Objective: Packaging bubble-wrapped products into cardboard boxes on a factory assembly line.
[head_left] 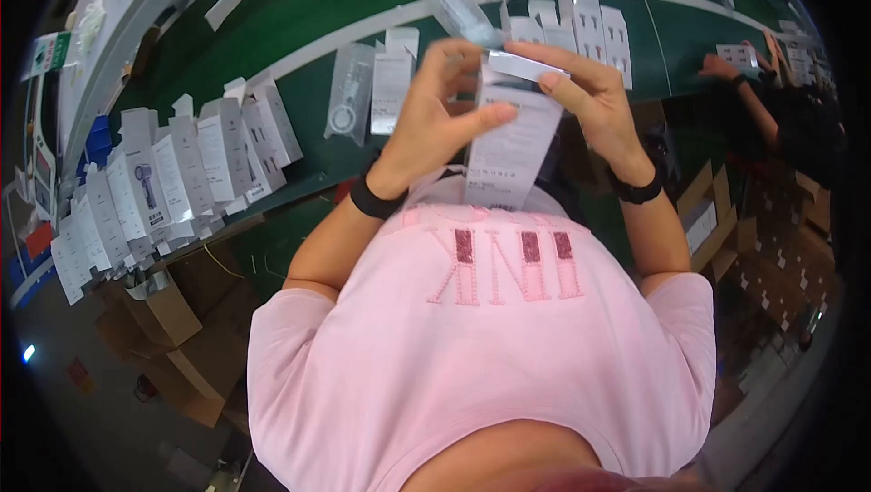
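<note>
The white printed carton [513, 147] is held upright in front of the pink shirt [481, 329], its lower end close to the chest. We see its sides already squared up; its top flap [526, 66] is not pressed flat, so we judge the closing at that end unfinished. Whether anything is inside, we cannot tell.

The right hand [594, 97] has its thumb and fingers closed around the carton's top corner. The left hand [445, 115] is half open, thumb on the printed face, fingers blurred at the top edge; we cannot tell how firmly it grips.

Outward on the green worktop [310, 120], we count two clear plastic bags: one bag with a round-headed device [347, 97], probably a handheld fan, left of the hands, and one bag beyond the hands [456, 7]. Both are outside any carton, so we take their packing as left to do. One open-topped carton [393, 83] stands beside the first; about four printed cartons [588, 29] stand past the right hand. The left row of cartons [186, 170] overlaps: roughly nine, several with raised flaps. One co-worker's hand [719, 67] shows at far right.
</note>
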A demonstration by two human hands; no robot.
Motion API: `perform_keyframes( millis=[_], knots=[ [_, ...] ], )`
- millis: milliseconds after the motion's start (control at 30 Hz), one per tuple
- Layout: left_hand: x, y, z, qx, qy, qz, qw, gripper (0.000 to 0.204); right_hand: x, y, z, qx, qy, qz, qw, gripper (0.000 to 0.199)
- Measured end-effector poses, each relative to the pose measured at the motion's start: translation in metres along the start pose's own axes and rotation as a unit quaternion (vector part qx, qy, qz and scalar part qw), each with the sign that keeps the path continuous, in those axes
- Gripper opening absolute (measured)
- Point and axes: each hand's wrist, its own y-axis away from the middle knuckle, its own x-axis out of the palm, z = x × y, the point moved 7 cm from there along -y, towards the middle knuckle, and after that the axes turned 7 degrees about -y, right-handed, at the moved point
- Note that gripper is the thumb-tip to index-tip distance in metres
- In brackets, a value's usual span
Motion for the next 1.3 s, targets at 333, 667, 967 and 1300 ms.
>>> perform_keyframes(
  millis=[333,667,967,1300],
  knots=[
    [0.026,-0.011,0.016,-0.024,0.014,0.056,0.998,0.054,-0.017,0.018,0.015,-0.086,0.247,0.128,0.957,0.034],
    [0.066,-0.024,0.059,-0.058,0.025,0.046,0.997,0.045,-0.054,0.031,-0.009,-0.049,0.283,0.123,0.95,0.049],
    [0.012,-0.049,0.117,0.001,-0.504,-0.06,0.862,0.089,-0.226,0.041,-0.098,0.166,-0.009,-0.176,0.97,0.052],
    [-0.042,-0.047,0.18,0.005,-0.64,-0.186,0.746,0.037,-0.546,0.144,-0.312,0.149,-0.215,-0.568,0.781,0.05]
  ],
)
